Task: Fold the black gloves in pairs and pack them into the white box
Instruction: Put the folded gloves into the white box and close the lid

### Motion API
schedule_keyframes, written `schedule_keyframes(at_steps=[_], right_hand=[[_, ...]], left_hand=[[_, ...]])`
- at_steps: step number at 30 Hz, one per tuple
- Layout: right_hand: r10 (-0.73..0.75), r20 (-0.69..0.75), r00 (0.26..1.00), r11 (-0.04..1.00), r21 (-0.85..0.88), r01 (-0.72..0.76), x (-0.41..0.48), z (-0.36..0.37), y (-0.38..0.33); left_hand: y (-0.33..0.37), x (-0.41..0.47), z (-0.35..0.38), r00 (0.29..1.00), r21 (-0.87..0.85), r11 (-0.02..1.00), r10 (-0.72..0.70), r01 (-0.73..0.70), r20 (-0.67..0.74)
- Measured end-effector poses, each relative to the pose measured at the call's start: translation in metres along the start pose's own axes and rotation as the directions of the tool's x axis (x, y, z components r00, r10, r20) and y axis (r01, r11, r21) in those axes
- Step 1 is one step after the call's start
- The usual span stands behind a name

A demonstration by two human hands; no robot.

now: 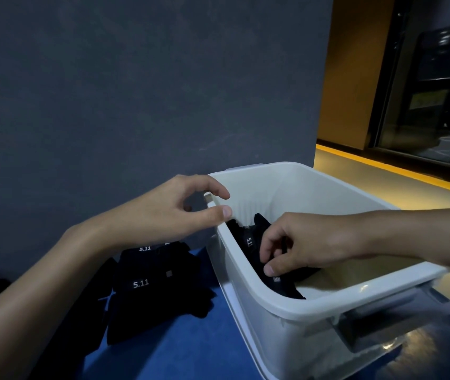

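The right hand (306,242) is pinching a black glove pair (247,242) with curled fingers inside the white box (328,305), whose near wall is hiding the pair's lower part. The left hand (163,212) is hovering by the rim, fingers apart, its forearm covering some of the loose gloves (150,294) on the bench (191,352).

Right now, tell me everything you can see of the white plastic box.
The white plastic box is rectangular and open-topped, with a rounded rim, a ribbed inner wall and a handle recess in its near side. It stands upright on the blue surface, beside the dark grey wall. Black gloves lie inside, pinched by the right hand; the left hand hovers at its far-left corner, contact unclear.
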State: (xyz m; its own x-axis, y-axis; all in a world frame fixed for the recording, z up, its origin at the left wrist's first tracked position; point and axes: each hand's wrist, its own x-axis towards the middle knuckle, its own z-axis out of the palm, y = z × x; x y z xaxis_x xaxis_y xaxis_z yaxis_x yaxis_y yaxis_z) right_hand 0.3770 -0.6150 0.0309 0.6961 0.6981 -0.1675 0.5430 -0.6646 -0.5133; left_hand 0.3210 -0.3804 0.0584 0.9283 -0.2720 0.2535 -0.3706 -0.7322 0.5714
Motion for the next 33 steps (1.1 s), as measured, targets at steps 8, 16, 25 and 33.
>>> schedule_keyframes(at_steps=[8,16,25,33], right_hand=[[-0.019,-0.03,0.999,1.0,-0.01,0.019,-0.002,-0.009,-0.005],[-0.091,-0.265,0.96,0.992,0.056,0.109,-0.017,-0.037,-0.053],[-0.311,-0.265,0.913,0.917,0.168,0.361,-0.027,0.018,-0.146],[-0.289,-0.145,0.946,0.935,0.169,0.311,0.005,0.115,-0.18]], left_hand=[[0.005,-0.001,-0.005,1.0,-0.011,1.0,-0.014,0.014,0.011],[0.023,-0.034,-0.018,0.994,-0.012,1.0,0.013,-0.014,-0.105],[0.003,-0.152,-0.043,0.941,0.061,0.974,-0.193,0.218,-0.28],[-0.036,-0.251,-0.036,0.782,0.093,0.866,-0.391,0.491,-0.485]])
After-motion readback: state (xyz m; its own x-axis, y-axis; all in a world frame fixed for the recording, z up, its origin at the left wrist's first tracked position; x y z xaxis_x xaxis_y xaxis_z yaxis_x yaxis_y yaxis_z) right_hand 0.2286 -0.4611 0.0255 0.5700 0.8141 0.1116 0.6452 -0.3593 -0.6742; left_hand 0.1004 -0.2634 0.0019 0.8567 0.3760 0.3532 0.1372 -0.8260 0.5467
